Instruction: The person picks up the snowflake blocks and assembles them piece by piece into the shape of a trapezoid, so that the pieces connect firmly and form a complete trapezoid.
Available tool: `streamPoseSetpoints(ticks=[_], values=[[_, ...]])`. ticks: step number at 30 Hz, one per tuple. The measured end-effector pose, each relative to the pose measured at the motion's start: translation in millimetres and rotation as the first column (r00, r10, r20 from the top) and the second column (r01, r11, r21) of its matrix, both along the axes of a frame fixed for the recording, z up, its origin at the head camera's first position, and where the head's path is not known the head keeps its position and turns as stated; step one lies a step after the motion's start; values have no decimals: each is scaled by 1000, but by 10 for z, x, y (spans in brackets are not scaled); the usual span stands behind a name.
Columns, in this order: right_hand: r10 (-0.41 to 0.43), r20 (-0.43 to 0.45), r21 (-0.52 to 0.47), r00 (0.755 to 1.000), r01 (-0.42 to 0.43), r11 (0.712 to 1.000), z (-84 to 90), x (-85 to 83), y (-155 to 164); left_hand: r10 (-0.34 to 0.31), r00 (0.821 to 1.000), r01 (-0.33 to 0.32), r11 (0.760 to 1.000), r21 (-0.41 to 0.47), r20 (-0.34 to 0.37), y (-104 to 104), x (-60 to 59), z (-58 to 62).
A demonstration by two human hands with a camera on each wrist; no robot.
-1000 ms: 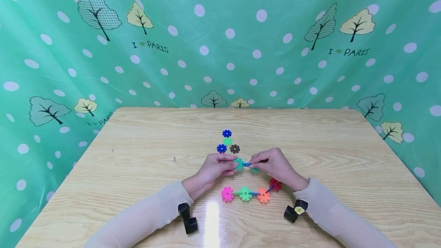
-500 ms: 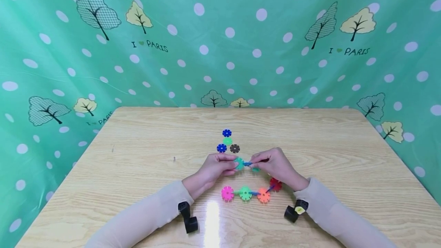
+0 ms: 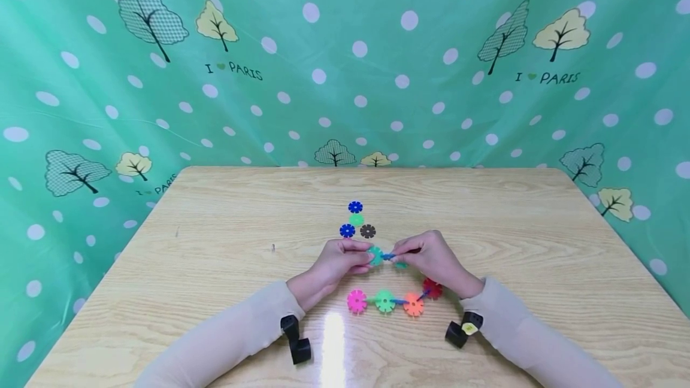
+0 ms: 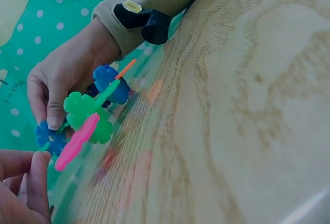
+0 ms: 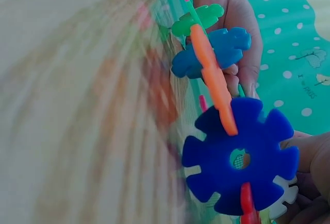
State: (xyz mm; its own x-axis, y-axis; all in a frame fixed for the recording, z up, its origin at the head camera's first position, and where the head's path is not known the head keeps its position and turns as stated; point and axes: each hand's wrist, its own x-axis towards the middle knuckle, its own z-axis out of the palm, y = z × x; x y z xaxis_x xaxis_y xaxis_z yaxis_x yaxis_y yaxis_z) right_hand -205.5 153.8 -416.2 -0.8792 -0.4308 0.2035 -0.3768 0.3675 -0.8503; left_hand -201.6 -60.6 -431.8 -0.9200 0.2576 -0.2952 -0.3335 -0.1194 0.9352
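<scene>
My left hand (image 3: 341,259) pinches a teal notched plastic disc (image 3: 375,255) between thumb and fingers. From the right, my right hand (image 3: 431,259) pinches a blue notched disc (image 3: 388,257) that meets the teal one edge-on. Another teal disc (image 3: 401,264) shows partly under the right fingers. A chain of interlocked discs curves round below the hands: a red disc (image 3: 432,288), an orange disc (image 3: 413,304), a green disc (image 3: 385,301) and a pink disc (image 3: 357,302) at its end. Large in the right wrist view is a dark blue disc (image 5: 211,149) slotted to an orange one.
Beyond the left hand, several loose discs lie on the wooden table (image 3: 215,220): a dark blue disc (image 3: 355,207), a light green disc (image 3: 356,220), another blue disc (image 3: 347,230) and a brown disc (image 3: 368,231). A green dotted cloth (image 3: 291,47) hangs behind the table.
Both hands keep their hold on the discs with almost no movement. The head view has shifted very slightly.
</scene>
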Motion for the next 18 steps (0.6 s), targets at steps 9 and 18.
streamPoseSetpoints(ticks=[9, 18], values=[[7, 2, -10, 1000, -7, 1000, 20, 6, -19, -9, 1000, 9, 1000, -5, 15, 7, -8, 20], [23, 14, 53, 1000, -24, 998, -8, -42, 10, -15, 1000, 15, 998, -62, -7, 16, -4, 28]])
